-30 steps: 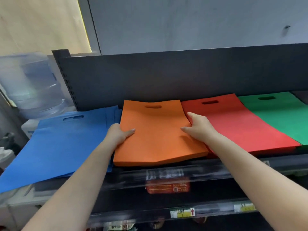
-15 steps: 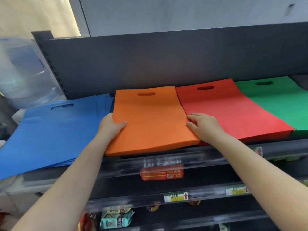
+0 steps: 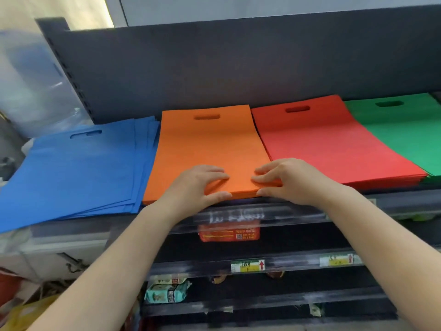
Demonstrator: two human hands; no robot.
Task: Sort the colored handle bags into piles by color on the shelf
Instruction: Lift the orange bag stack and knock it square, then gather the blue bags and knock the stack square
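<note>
Four piles of flat handle bags lie side by side on the top shelf (image 3: 396, 203): blue (image 3: 78, 168), orange (image 3: 207, 144), red (image 3: 329, 144) and green (image 3: 405, 134). Both hands are at the orange pile's front edge. My left hand (image 3: 198, 185) has its fingers on top and its thumb against the front edge, pinching the stack. My right hand (image 3: 286, 180) pinches the same edge just to the right, fingers above and thumb below. The blue pile is fanned out and overhangs the shelf on the left.
A dark back panel (image 3: 214, 68) rises behind the piles. A large water bottle (image 3: 31, 87) stands at the left. Below are lower shelves with price tags (image 3: 248, 266) and a snack packet (image 3: 167, 292). Clutter and a yellow bag (image 3: 26, 314) lie at the lower left.
Both hands have slid from the sides of the orange pile toward each other, down to the middle of its front edge, where they now pinch it. The piles stay in place.
</note>
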